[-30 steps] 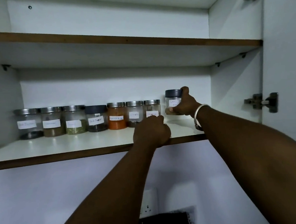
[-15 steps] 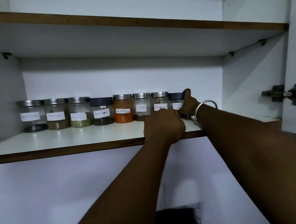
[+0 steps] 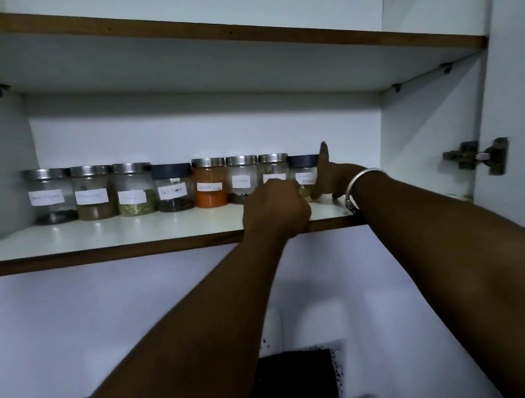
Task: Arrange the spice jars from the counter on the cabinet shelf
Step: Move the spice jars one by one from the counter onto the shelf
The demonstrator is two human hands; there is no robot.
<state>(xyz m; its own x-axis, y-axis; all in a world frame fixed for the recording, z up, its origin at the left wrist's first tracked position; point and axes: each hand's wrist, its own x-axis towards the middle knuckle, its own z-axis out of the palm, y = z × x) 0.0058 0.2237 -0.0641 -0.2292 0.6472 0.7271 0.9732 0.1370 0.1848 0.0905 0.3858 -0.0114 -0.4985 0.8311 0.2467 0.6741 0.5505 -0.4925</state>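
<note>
Several labelled spice jars stand in a row at the back of the white cabinet shelf [image 3: 110, 236]. Most have silver lids; the orange-filled jar [image 3: 210, 186] is in the middle. A dark-lidded jar [image 3: 303, 173] stands at the row's right end, touching its silver-lidded neighbour [image 3: 273, 167]. My right hand [image 3: 330, 179], with a metal bangle at the wrist, lies against that jar's right side, thumb pointing up and fingers spread low by its base. My left hand [image 3: 275, 208] is a closed fist resting on the shelf's front edge, hiding parts of two jars.
Bare shelf runs right of the row up to the cabinet side wall [image 3: 430, 145]. An upper shelf [image 3: 214, 38] hangs above. The open door with its hinge [image 3: 477, 156] is at the right. Below, a dark object [image 3: 296, 378] sits on the counter.
The dark-lidded jar went from held in the air to standing at the right end of the row. My right hand's thumb has lifted off it. My left fist stayed on the shelf edge.
</note>
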